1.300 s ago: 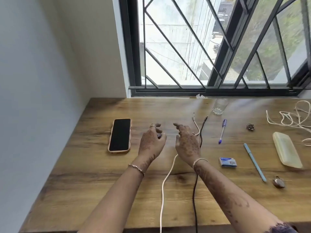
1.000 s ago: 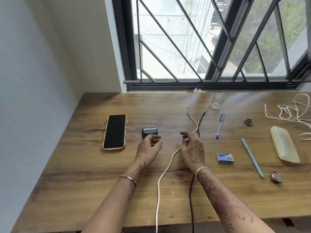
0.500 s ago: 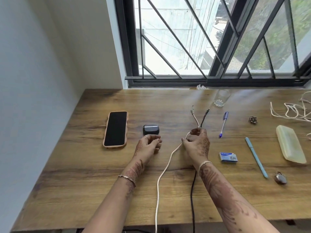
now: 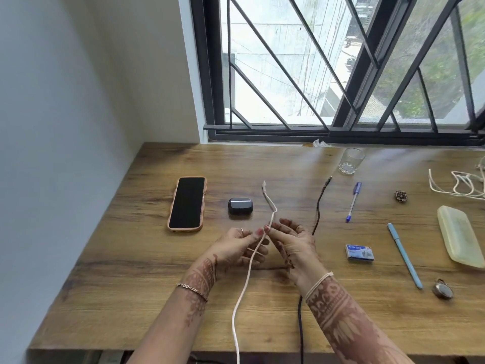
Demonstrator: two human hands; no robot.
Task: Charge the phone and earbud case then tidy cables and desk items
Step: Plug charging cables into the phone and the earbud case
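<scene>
A phone [image 4: 187,203] in a peach case lies screen up at the desk's left. Just right of it sits a dark earbud case [image 4: 240,205], closed. A white cable [image 4: 244,279] runs up from the desk's front edge between my hands, its plug end [image 4: 264,185] lying past the earbud case. My left hand [image 4: 237,248] and my right hand [image 4: 291,243] both pinch this cable with their fingertips, just above the desk. A black cable [image 4: 319,208] lies to the right, partly hidden under my right wrist.
Right of the cables lie a blue-capped pen [image 4: 353,200], a light-blue pen [image 4: 404,254], a small blue box [image 4: 359,253], a yellowish case [image 4: 460,235], a tangled white cord [image 4: 464,183], a glass [image 4: 351,161] near the window, and two small trinkets. A wall borders the desk's left.
My right hand took the white cable and drew it left, away from the black one. My left hand left the earbud case and joined the grip on the cable.
</scene>
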